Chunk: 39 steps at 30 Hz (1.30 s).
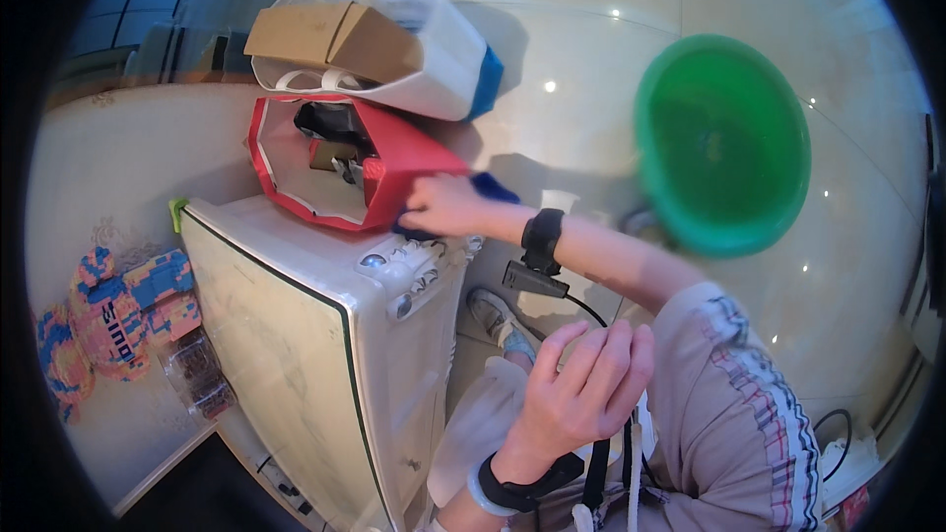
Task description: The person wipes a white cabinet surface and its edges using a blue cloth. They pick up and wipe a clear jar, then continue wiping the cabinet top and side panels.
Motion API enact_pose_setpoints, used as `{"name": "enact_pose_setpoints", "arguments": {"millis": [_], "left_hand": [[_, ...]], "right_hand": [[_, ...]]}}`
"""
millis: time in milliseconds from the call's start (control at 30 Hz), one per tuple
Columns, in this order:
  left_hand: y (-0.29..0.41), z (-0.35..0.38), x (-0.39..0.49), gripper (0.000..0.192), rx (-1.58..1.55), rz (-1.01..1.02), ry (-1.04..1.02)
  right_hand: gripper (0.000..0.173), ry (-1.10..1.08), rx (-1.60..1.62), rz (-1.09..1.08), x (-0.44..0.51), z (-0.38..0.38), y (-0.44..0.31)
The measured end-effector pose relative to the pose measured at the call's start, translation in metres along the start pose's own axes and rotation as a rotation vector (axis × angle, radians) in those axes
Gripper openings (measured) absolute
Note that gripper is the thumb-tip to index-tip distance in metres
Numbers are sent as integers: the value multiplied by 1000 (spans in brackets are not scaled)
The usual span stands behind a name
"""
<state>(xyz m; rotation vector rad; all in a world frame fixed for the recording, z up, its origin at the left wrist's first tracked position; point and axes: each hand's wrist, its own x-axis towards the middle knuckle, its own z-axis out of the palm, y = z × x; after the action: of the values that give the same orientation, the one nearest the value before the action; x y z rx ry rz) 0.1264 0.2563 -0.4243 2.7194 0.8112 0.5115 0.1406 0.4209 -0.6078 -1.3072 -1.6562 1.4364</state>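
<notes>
My right hand (pixel 447 205) holds a bunched dark blue cloth (pixel 494 188) against the lower side of a red bag (pixel 414 151), close to the carved corner of a white cabinet (pixel 403 273). Part of the cloth is hidden under the fingers. Inside the open red bag are a black item (pixel 332 122) and small packets. My left hand (pixel 580 388) hovers in front of my body, its fingers loosely bent and slightly apart, with nothing visible in it. A black strap (pixel 543 240) with a cabled plug circles my right wrist.
Beside the red bag stands a white and blue bag (pixel 451 52) with a cardboard box (pixel 332 41) in it. A green basin (pixel 724 148) rests on the tiled floor (pixel 569 118). At the left are a blocky toy figure (pixel 114 318) and a clear container (pixel 196 373). My shoe (pixel 491 314) is near the cabinet.
</notes>
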Motion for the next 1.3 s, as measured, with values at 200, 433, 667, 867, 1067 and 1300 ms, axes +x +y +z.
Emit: {"name": "enact_pose_setpoints", "arguments": {"millis": [200,433,667,867,1067,1300], "left_hand": [[0,1,-4,27,-1,-24,-27],[2,0,-3,27,-17,-23,-58],[3,1,-3,25,-25,-16,-77],[4,1,0,24,-20,-9,-80],[0,-3,-6,24,-30,-33,-97],[2,-7,-12,24,-35,-54,-40]], "right_hand": [[46,-16,431,-294,8,32,-18],[36,-91,29,112,-2,1,64],[41,1,149,-234,1,28,30],[46,-172,248,151,11,7,40],[34,226,-168,-56,-19,21,26],[26,187,-112,-184,-43,21,34]]}}
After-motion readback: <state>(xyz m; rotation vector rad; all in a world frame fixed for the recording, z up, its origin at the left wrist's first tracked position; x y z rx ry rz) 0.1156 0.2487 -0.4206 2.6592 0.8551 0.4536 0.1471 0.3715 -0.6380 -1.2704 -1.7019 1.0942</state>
